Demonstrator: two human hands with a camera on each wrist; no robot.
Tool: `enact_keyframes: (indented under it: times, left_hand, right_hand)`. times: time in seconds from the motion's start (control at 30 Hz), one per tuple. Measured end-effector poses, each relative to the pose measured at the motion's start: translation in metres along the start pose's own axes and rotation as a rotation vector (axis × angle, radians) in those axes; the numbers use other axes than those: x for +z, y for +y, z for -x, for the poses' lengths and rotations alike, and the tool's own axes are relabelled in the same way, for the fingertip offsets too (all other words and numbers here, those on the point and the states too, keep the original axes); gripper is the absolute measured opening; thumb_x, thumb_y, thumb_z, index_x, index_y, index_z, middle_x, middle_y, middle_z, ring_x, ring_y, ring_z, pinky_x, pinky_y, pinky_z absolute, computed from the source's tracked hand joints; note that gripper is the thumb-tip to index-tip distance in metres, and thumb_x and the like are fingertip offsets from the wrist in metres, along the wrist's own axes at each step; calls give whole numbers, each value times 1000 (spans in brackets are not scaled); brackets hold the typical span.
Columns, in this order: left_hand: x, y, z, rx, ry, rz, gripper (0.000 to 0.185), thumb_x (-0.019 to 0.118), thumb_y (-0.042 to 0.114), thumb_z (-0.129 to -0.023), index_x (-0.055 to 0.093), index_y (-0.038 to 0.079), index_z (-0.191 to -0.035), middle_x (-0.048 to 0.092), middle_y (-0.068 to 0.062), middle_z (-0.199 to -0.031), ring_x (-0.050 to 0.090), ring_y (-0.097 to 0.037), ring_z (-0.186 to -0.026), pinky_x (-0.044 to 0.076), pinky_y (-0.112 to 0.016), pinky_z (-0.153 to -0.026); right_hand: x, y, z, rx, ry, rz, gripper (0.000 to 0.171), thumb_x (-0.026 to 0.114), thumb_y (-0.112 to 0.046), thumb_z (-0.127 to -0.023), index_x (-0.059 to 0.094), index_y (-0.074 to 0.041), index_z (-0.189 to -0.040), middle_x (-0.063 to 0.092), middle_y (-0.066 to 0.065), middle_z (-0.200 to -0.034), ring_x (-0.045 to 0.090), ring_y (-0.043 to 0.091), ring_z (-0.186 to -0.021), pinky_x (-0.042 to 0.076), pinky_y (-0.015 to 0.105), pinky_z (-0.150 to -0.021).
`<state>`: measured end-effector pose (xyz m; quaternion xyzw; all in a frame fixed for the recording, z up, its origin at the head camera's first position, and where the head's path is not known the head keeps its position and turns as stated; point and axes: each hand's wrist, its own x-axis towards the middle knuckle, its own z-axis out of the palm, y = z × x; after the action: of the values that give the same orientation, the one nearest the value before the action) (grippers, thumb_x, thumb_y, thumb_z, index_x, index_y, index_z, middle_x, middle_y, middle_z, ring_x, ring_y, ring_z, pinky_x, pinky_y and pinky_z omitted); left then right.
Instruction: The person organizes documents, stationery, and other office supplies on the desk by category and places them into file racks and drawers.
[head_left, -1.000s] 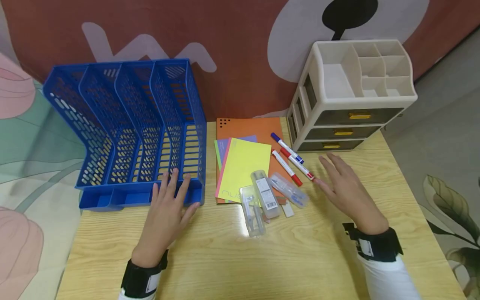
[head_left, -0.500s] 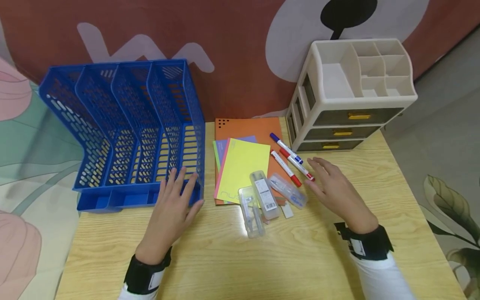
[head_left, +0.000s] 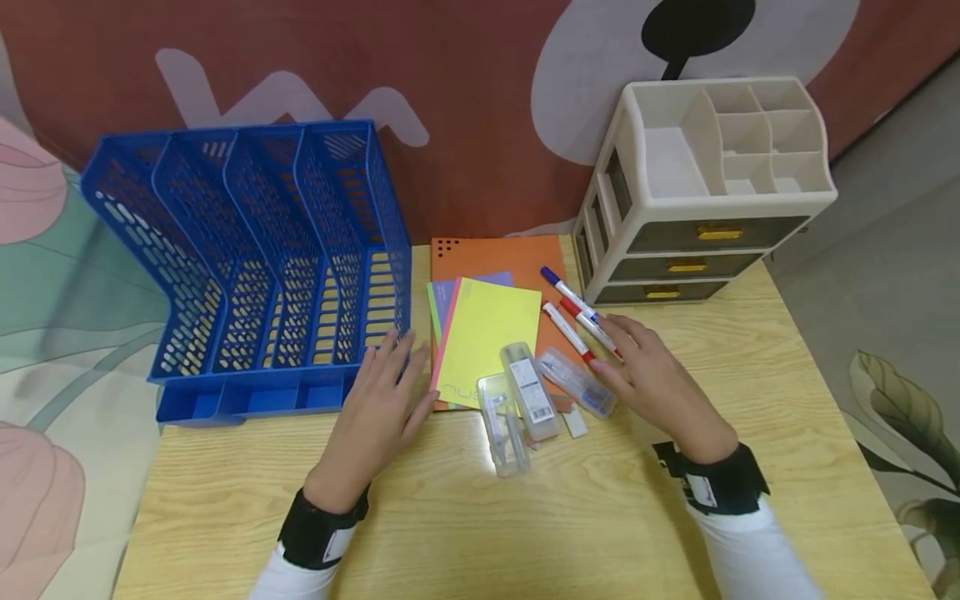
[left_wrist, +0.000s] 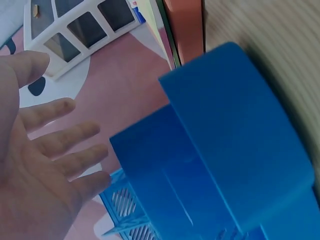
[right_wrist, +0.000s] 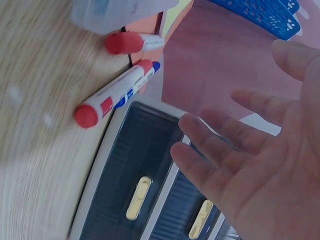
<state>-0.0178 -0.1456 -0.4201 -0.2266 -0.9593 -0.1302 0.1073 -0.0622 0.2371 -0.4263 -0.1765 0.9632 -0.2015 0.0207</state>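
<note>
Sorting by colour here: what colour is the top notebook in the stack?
Yellow: the top notebook, clearest in the head view.

Light is bright, even and soft, falling from above. On the table [head_left: 600, 517] a white glare patch lies beside the clear cases [head_left: 525, 396], and faint shadows sit under both hands. The head view is sharp at centre but bows outward at its edges, bending the blue rack [head_left: 247, 258]. Both wrist views are soft: the left hand [left_wrist: 35, 170] and right hand [right_wrist: 260, 165] close to the lens are blurred, and the wood grain is smeared.
</note>
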Motion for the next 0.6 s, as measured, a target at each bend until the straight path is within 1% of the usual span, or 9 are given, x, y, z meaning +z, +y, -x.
enact_keyframes:
  times: [0.1,0.23,0.37,0.47,0.6]
  left_hand:
    - [3,2,-4,20,3,16,59,66,32,-100,52,4,-150,46,-22,-158,36,-42,-152,31,-59,-122]
    - [8,5,-10,36,1,50,59,66,31,-100,51,2,-150,47,-23,-157,36,-41,-152,32,-56,-123]
    - [14,8,-18,18,-21,86,60,66,30,-100,50,2,-150,45,-22,-159,34,-39,-153,34,-53,-122]
    - [17,11,-23,-6,-47,108,60,67,30,-100,49,3,-151,43,-20,-160,34,-38,-154,36,-52,-121]
    - [19,15,-27,-5,-65,148,60,66,29,-101,47,4,-152,43,-19,-161,36,-37,-153,40,-52,-118]
  right_hand:
    - [4,-2,-3,-32,30,-14,64,68,-31,-101,43,-7,-155,46,23,-153,47,45,-139,45,68,-107]
    - [6,-6,-9,-48,33,-32,64,68,-31,-100,44,-7,-154,47,24,-151,47,44,-139,45,67,-108]
    - [8,-11,-18,-49,10,-58,64,69,-31,-100,44,-6,-154,49,25,-150,48,44,-138,45,66,-108]
    - [12,-14,-24,-51,-6,-93,62,69,-30,-100,46,-6,-152,51,24,-148,50,42,-134,47,65,-107]
    - [17,-16,-31,-72,-9,-121,61,70,-28,-100,48,-5,-151,51,24,-147,52,40,-131,50,64,-105]
